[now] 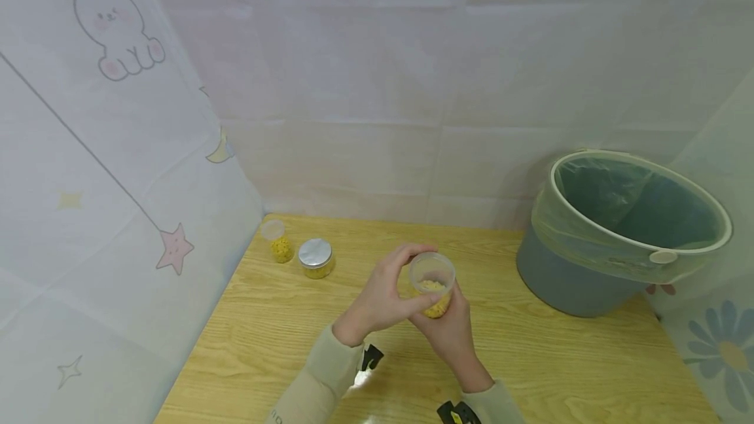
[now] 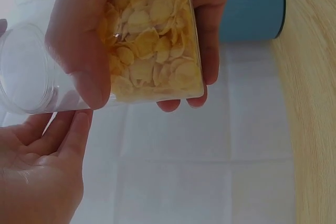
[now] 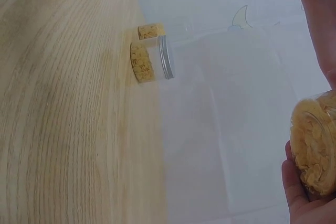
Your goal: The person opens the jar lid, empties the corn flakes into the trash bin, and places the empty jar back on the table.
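Note:
A clear plastic jar (image 1: pixel 432 270) with yellow flakes in its lower part is held above the table between both hands. My right hand (image 1: pixel 450 329) grips the body low down; the flakes (image 2: pixel 149 40) show between its thumb and fingers in the left wrist view. My left hand (image 1: pixel 385 293) curves round the top, its thumb in front and fingers behind the rim. The jar's round end (image 2: pixel 26 69) is see-through, and I cannot tell whether a clear lid covers it. In the right wrist view the jar's base (image 3: pixel 311 148) faces the camera.
A silver-lidded jar (image 1: pixel 315 257) of yellow flakes stands at the back left of the wooden table (image 1: pixel 247 345). Beside it is a slimmer clear jar (image 1: pixel 277 241), also with yellow flakes. A blue-grey bin (image 1: pixel 574 280) with a clear liner stands on the right.

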A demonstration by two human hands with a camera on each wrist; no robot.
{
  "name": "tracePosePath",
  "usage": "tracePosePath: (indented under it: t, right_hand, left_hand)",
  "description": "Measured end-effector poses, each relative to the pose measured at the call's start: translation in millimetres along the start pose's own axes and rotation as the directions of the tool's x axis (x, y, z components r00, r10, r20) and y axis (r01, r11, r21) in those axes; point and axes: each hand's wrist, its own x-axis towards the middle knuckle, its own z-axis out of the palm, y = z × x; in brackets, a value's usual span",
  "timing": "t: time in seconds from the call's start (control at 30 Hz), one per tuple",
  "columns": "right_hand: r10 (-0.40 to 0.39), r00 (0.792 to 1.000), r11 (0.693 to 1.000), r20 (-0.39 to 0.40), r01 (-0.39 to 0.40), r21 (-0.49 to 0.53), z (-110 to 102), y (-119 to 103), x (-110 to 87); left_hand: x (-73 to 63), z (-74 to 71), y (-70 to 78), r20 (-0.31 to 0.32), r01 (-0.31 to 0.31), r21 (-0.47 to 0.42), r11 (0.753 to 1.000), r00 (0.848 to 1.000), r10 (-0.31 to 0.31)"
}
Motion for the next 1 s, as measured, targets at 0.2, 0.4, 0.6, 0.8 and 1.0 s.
tracePosePath:
  t: [0.2, 0.4, 0.6, 0.8, 1.0]
  right_hand:
    - [-0.017, 0.999, 1.000, 0.032, 0.018, -0.013, 1, 11, -0.6]
    - [-0.014, 0.999, 1.000, 0.042, 0.014, 0.005, 6, 43, -5.3]
    - [0.003, 0.999, 1.000, 0.036, -0.003, 0.008, 6, 46, -6.9]
    - [0.021, 0.999, 1.000, 0.025, -0.020, -0.009, 4, 24, -4.3]
    - [0.031, 0.999, 1.000, 0.016, -0.030, -0.001, 1, 2, -0.8]
  left_hand:
    - [0.3, 1.5, 1.4, -0.057, 0.038, -0.003, 0.999, 0.998, -0.038]
    - [1.0, 4.2, 1.2, -0.101, 0.066, -0.007, 0.998, 0.993, -0.067]
    - [0.5, 1.8, -0.1, -0.032, 0.037, 0.011, 0.999, 0.999, -0.036]
    - [1.9, -2.2, 2.3, 0.006, -0.024, -0.008, 1.000, 1.000, 0.024]
    - [2.1, -2.5, 3.2, 0.007, -0.028, -0.010, 1.000, 1.000, 0.028]
